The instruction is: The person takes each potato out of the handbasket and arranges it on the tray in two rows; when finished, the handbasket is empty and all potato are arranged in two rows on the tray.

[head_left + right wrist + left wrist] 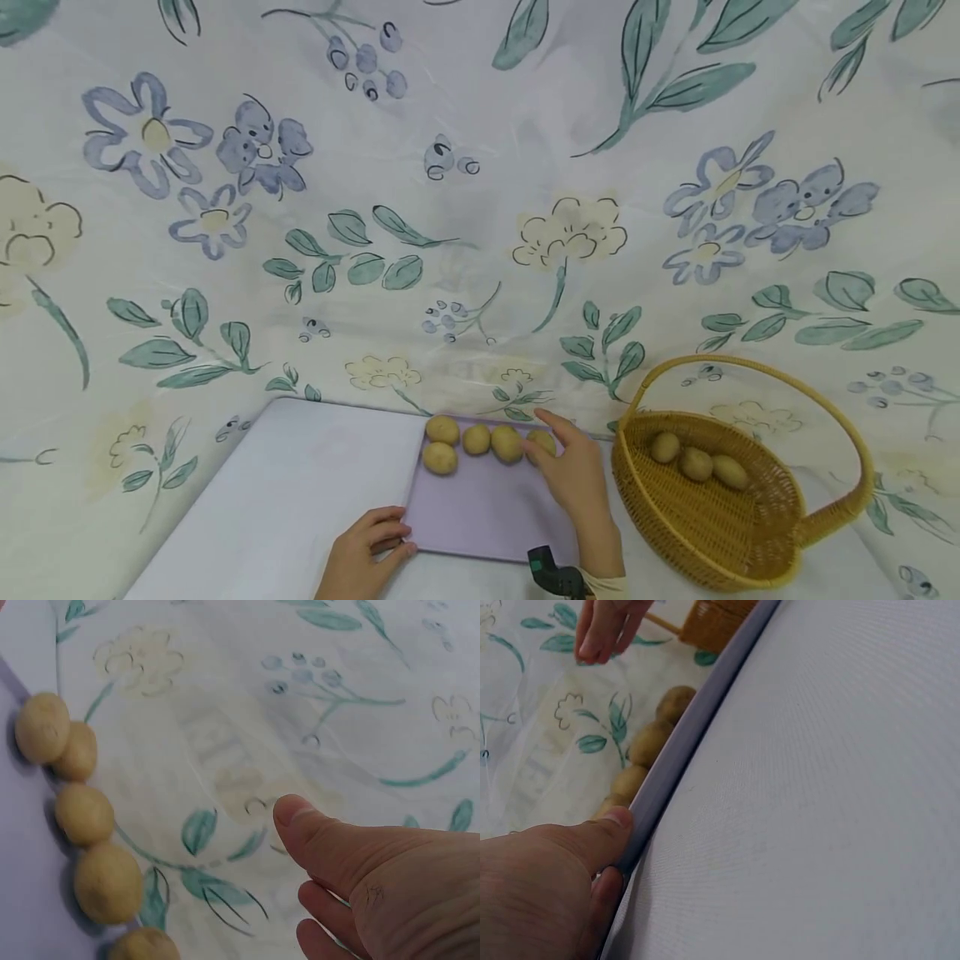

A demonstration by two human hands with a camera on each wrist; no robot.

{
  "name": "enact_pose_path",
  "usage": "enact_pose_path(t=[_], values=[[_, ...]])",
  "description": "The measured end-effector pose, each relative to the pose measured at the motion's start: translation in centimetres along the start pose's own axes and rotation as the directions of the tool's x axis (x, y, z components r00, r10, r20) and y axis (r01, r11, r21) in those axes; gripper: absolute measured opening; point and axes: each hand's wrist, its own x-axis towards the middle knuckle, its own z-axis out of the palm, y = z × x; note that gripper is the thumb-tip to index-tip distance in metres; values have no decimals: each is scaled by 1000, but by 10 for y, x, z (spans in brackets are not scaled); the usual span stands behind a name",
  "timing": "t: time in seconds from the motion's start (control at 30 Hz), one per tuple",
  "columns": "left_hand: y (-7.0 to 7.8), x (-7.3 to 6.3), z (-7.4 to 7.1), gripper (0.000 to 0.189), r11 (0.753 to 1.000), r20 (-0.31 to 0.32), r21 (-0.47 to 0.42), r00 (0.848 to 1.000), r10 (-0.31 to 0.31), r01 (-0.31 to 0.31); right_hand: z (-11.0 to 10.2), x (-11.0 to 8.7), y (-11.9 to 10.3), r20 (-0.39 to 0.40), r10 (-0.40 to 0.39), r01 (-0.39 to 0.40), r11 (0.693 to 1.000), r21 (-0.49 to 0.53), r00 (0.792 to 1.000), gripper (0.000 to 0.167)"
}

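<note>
A flat lilac tray lies on the white table, with several potatoes gathered along its far edge and far left corner. My left hand pinches the tray's left edge; in the left wrist view, the thumb lies over the rim and a finger is tucked against its outer side. My right hand hovers by the rightmost potato, thumb and fingers spread apart. In the right wrist view that hand holds nothing and is apart from the row of potatoes.
Right of the tray stands a brown wicker basket with a tall arched handle, three potatoes inside it. A white surface extends left of the tray. Floral cloth hangs behind everything.
</note>
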Motion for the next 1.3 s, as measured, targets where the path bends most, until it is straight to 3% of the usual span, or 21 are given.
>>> enact_pose_path(t=[0.17, 0.57, 0.83, 1.07, 1.3], values=[[-1, 0, -1, 18, 1000, 0, -13, 1000, -7, 7, -22, 1, 13, -14, 55, -55, 998, -34, 998, 52], [0, 0, -3, 19, 1000, -16, -18, 1000, -14, 14, -83, 1, 50, -137, 51, -77, 977, -198, 989, 52], [-2, 0, -2, 20, 1000, -61, -10, 998, 17, -17, -121, 0, 73, -129, 145, -176, 946, -273, 981, 54], [-1, 0, 0, 20, 1000, -65, -15, 998, 18, -19, -156, -2, 96, -124, 260, -286, 908, -307, 958, 61], [0, 0, 2, 19, 1000, -18, -25, 1000, -20, 19, -178, -6, 120, -184, 243, -296, 883, -364, 952, 60]])
